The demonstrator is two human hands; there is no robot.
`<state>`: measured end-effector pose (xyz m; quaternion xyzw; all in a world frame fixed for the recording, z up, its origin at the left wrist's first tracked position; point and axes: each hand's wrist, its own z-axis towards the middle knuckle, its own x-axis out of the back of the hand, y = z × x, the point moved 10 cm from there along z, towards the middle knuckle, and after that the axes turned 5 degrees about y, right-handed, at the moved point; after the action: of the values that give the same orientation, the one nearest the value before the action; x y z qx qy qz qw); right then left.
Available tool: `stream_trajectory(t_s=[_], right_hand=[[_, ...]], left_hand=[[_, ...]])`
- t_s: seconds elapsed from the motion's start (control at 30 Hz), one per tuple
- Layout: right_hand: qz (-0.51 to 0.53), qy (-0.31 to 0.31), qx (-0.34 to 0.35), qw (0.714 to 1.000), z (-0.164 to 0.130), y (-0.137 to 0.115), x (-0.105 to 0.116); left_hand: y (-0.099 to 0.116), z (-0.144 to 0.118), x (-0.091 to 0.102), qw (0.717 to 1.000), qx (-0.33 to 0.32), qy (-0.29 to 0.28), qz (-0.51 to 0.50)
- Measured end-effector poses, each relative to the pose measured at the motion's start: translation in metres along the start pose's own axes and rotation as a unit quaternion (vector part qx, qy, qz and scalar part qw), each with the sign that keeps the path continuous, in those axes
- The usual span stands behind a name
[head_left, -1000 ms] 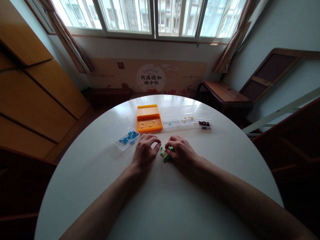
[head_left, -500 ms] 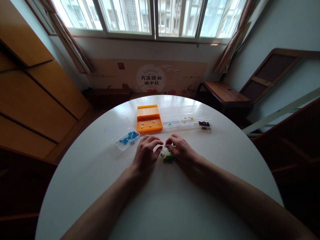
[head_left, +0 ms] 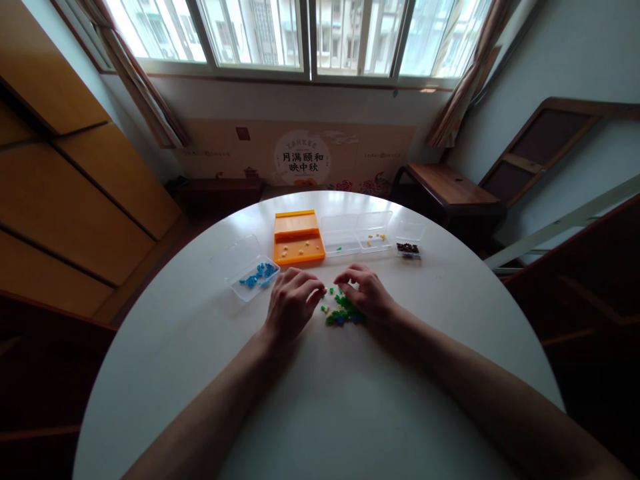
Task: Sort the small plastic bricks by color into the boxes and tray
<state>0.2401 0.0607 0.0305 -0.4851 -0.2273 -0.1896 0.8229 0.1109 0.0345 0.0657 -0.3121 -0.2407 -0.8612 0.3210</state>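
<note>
Curled hands (head_left: 330, 297) flanking bead pile (head_left: 341, 311)

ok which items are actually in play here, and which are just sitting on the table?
In play:
- left hand and right hand, fingertips at the pile
- pile of small green and yellow pieces between the hands

Lying about:
- clear box of blue pieces
- orange tray
- two clear boxes, nearly bare
- small box of dark pieces

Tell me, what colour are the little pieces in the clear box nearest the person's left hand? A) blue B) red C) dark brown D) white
A: the clear box beside the left hand holds blue pieces; the dark ones sit in the small box farthest right.
</note>
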Motion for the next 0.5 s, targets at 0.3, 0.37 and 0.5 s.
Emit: stream_trajectory(t_s=[0.3,0.37,0.5], right_hand=[[-0.065,-0.037,0.071,0.995,-0.005,-0.009,-0.006],[-0.058,-0.024,0.059,0.996,-0.004,-0.007,-0.003],[-0.059,-0.034,0.057,0.996,-0.005,-0.007,-0.004]], left_hand=[[-0.034,0.007,0.019,0.994,0.089,0.056,0.021],[-0.046,0.013,0.024,0.991,0.1,0.07,0.056],[-0.068,0.033,0.031,0.983,0.11,0.097,0.112]])
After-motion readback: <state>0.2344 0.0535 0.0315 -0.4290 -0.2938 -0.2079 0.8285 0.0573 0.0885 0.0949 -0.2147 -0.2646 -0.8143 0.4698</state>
